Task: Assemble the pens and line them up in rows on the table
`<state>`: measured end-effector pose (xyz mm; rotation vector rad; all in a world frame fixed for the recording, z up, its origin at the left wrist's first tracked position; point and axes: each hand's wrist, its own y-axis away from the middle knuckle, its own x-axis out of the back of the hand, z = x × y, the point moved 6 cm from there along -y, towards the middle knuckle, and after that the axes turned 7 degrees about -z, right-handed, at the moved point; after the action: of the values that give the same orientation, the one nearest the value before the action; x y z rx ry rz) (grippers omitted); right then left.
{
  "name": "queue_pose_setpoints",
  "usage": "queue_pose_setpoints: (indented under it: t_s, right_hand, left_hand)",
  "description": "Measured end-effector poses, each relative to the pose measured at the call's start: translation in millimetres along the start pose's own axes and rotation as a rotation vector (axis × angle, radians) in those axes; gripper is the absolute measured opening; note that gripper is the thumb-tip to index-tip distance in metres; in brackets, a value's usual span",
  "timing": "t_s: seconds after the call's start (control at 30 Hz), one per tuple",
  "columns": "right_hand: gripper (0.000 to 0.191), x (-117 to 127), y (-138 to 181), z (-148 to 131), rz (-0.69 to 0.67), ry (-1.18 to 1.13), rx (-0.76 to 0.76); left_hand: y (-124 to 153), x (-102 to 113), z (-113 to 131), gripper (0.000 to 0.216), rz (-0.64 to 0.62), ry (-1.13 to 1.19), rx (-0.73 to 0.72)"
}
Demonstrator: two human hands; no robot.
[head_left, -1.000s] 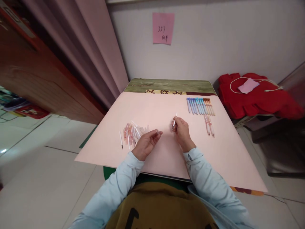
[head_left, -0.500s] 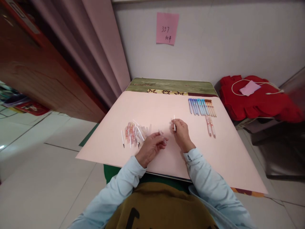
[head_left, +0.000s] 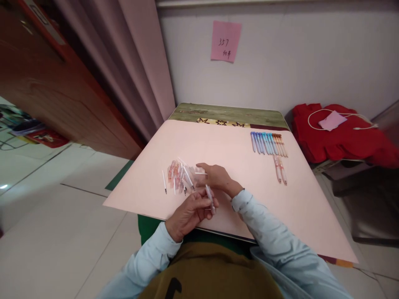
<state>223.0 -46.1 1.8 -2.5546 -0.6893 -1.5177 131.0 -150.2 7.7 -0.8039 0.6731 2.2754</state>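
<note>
My left hand (head_left: 191, 211) is closed around a clear pen barrel (head_left: 210, 200), tilted over the table's near edge. Just beyond it, my right hand (head_left: 216, 176) reaches left to the edge of a loose pile. A thin white pen refill (head_left: 201, 173) lies sideways at its fingertips, pinched there; the fingers are partly hidden. The pile holds several pinkish clear pen parts (head_left: 174, 171) and white refills with dark tips. One white refill (head_left: 164, 182) lies apart on the pile's left.
Blue, light blue and brown pens (head_left: 264, 143) lie in a row at the back right, with two pink pens (head_left: 280, 170) below them. Pink paper (head_left: 249, 224) covers the table. A red cloth (head_left: 311, 141) with a white cable rests at the right. A pink note (head_left: 226, 41) is on the wall.
My right hand has moved left with the white refill, from the table's middle to the pile's edge. My left hand has drawn nearer to my body, still holding the barrel. The view has shifted slightly.
</note>
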Motion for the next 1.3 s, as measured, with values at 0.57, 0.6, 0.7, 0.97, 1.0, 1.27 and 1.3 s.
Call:
queue_pose_setpoints:
  t_s: [0.57, 0.6, 0.7, 0.97, 1.0, 1.27, 1.3]
  right_hand:
    - [0.065, 11.9, 5.2, 9.4, 0.099, -0.328, 0.153]
    - [0.063, 15.3, 10.9, 15.7, 0.104, -0.417, 0.149]
    - [0.061, 28.6, 27.9, 43.0, 0.196, -0.658, 0.070]
    - [0.063, 54.2, 55.2, 86.3, 0.392, -0.893, 0.016]
    - [0.062, 53.3, 56.1, 87.7, 0.388, -0.906, 0.014]
    - [0.059, 38.7, 57.8, 86.6, 0.318, -0.800, -0.032]
    - [0.060, 39.2, 58.9, 85.6, 0.317, -0.782, -0.031]
  left_hand:
    - [2.9, -5.9, -13.0, 0.017, -0.010, 0.165, 0.068]
    - [0.8, -2.8, -14.0, 0.014, 0.020, 0.212, 0.065]
    - [-15.0, 5.7, -17.1, 0.009, 0.098, 0.360, 0.056]
    - [-109.6, 12.2, -3.6, 0.015, 0.116, 0.359, -0.103]
    - [-118.1, 12.5, -3.0, 0.020, 0.128, 0.329, -0.108]
    - [-133.8, 13.4, -3.5, 0.034, 0.193, 0.133, -0.198]
    - [-133.6, 12.9, -4.2, 0.032, 0.198, 0.127, -0.198]
